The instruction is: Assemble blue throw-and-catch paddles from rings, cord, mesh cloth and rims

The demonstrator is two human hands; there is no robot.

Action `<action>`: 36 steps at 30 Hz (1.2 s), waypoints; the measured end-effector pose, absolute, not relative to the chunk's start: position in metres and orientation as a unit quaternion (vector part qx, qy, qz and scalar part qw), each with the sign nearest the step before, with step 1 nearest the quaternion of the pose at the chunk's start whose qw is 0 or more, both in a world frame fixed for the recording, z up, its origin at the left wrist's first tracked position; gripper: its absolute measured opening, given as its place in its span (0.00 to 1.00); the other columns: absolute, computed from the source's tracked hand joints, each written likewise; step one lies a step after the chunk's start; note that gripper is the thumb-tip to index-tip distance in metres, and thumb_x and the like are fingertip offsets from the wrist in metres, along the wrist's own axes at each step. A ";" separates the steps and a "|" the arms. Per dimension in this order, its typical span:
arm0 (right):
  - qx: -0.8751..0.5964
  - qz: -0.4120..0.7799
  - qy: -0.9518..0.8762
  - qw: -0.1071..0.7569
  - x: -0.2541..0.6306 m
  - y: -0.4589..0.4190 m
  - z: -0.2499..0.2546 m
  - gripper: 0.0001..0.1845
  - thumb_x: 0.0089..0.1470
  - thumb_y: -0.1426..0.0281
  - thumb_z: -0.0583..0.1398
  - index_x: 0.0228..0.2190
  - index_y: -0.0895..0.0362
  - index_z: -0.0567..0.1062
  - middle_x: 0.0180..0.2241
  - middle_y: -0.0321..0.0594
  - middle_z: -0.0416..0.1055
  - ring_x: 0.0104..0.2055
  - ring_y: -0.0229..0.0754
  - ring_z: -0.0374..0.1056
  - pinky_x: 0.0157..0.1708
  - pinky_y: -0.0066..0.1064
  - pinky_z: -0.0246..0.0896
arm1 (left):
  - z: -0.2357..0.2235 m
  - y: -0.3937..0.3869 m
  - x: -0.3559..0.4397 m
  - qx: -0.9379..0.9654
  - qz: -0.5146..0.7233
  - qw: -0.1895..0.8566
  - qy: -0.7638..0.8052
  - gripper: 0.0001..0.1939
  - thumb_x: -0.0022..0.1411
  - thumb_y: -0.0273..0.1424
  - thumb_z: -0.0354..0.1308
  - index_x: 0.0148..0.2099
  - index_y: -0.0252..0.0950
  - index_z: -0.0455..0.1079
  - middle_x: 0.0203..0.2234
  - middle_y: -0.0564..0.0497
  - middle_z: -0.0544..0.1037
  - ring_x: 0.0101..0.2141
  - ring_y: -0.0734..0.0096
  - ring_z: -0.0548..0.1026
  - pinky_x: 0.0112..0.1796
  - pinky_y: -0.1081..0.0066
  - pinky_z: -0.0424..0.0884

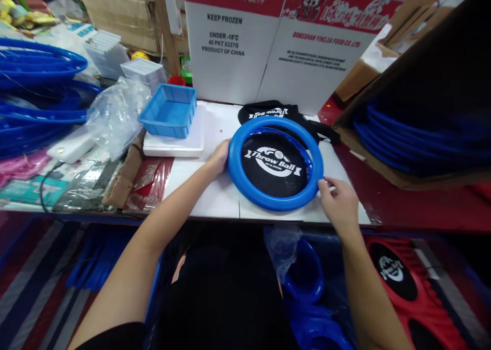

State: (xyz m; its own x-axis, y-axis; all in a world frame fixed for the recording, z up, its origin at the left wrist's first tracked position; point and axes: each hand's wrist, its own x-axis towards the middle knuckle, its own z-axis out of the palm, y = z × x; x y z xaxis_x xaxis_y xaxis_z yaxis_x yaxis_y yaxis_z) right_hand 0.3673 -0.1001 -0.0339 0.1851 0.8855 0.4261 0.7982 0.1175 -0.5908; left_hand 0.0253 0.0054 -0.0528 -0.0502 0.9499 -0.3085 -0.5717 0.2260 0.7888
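A thick blue ring [276,203] is tilted over the white work surface. Through its opening shows a black mesh disc [264,182] with white "Throw Ball" print, and part of a second blue rim [307,153] lies behind it. My left hand [220,155] is closed on the ring's left side, its fingertips hidden behind the rim. At the lower right of the rim, my right hand [338,202] has curled fingers and pinches the ring's edge. More black printed mesh pieces [264,107] lie just beyond the ring.
A blue plastic bin [169,110] sits on a white scale [174,144] at left. Blue rings [38,64] are stacked far left, with a clear plastic bag [118,110]. A large white carton [230,69] stands behind. A carton of blue rings [406,140] is at right; red discs [402,288] lie below.
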 end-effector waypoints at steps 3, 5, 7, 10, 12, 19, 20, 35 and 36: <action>-0.584 -0.082 -0.736 0.333 0.355 -0.122 -0.029 0.21 0.66 0.57 0.59 0.51 0.57 0.80 0.46 0.56 0.76 0.47 0.59 0.74 0.48 0.54 0.69 | -0.053 0.005 0.029 0.212 0.578 0.639 0.462 0.05 0.65 0.33 0.62 0.39 0.37 0.76 0.29 0.53 0.82 0.36 0.65 0.80 0.51 0.64 0.75; -0.492 -0.105 -0.813 0.295 0.337 -0.138 -0.022 0.20 0.67 0.62 0.61 0.56 0.56 0.77 0.50 0.56 0.77 0.54 0.61 0.73 0.54 0.57 0.66 | -0.048 0.004 0.027 0.203 0.562 0.648 0.472 0.08 0.67 0.35 0.60 0.38 0.36 0.75 0.27 0.51 0.81 0.35 0.64 0.80 0.50 0.63 0.76; -0.384 -0.092 -0.889 0.232 0.317 -0.148 -0.016 0.27 0.66 0.63 0.64 0.62 0.57 0.72 0.55 0.57 0.76 0.58 0.63 0.71 0.58 0.59 0.64 | -0.039 0.002 0.022 0.197 0.543 0.668 0.469 0.13 0.69 0.39 0.58 0.37 0.35 0.75 0.26 0.49 0.80 0.34 0.60 0.80 0.47 0.60 0.78; -0.293 -0.082 -0.930 0.208 0.296 -0.147 -0.013 0.33 0.66 0.67 0.64 0.68 0.60 0.65 0.52 0.58 0.78 0.53 0.60 0.74 0.53 0.55 0.70 | -0.017 -0.007 0.013 0.218 0.548 0.707 0.391 0.19 0.71 0.46 0.55 0.42 0.33 0.76 0.29 0.46 0.80 0.36 0.55 0.82 0.45 0.57 0.79; -0.280 -0.084 -0.920 0.262 0.290 -0.135 -0.013 0.34 0.66 0.70 0.63 0.69 0.59 0.63 0.48 0.56 0.79 0.49 0.58 0.76 0.47 0.51 0.74 | -0.002 -0.019 0.013 0.259 0.564 0.719 0.313 0.22 0.69 0.49 0.58 0.48 0.34 0.75 0.34 0.44 0.82 0.41 0.51 0.83 0.47 0.55 0.79; -0.288 0.023 -0.859 0.423 0.271 -0.069 0.020 0.30 0.65 0.67 0.65 0.66 0.51 0.70 0.50 0.51 0.77 0.51 0.54 0.76 0.49 0.48 0.76 | 0.019 -0.053 0.040 0.457 0.555 0.663 0.210 0.49 0.44 0.38 0.82 0.66 0.48 0.64 0.53 0.46 0.81 0.47 0.53 0.84 0.49 0.57 0.80; -0.280 0.052 -0.859 0.426 0.267 -0.061 0.029 0.29 0.65 0.64 0.66 0.65 0.51 0.72 0.49 0.50 0.78 0.49 0.53 0.76 0.48 0.47 0.77 | 0.021 -0.052 0.038 0.462 0.575 0.638 0.218 0.50 0.44 0.37 0.82 0.66 0.48 0.64 0.53 0.46 0.80 0.46 0.54 0.84 0.48 0.58 0.81; -0.235 0.163 -0.780 0.558 0.251 -0.025 0.040 0.22 0.62 0.63 0.68 0.57 0.44 0.82 0.48 0.44 0.81 0.46 0.51 0.79 0.43 0.43 0.76 | 0.028 -0.048 0.006 0.505 0.507 0.657 0.238 0.34 0.48 0.47 0.80 0.50 0.35 0.75 0.41 0.41 0.85 0.40 0.50 0.86 0.40 0.57 0.86; -0.235 0.166 -0.763 0.579 0.257 -0.026 0.037 0.21 0.62 0.61 0.68 0.56 0.44 0.82 0.47 0.44 0.81 0.45 0.52 0.79 0.41 0.43 0.76 | 0.028 -0.051 0.009 0.513 0.499 0.658 0.234 0.34 0.48 0.48 0.80 0.50 0.35 0.75 0.42 0.41 0.85 0.42 0.48 0.86 0.41 0.56 0.86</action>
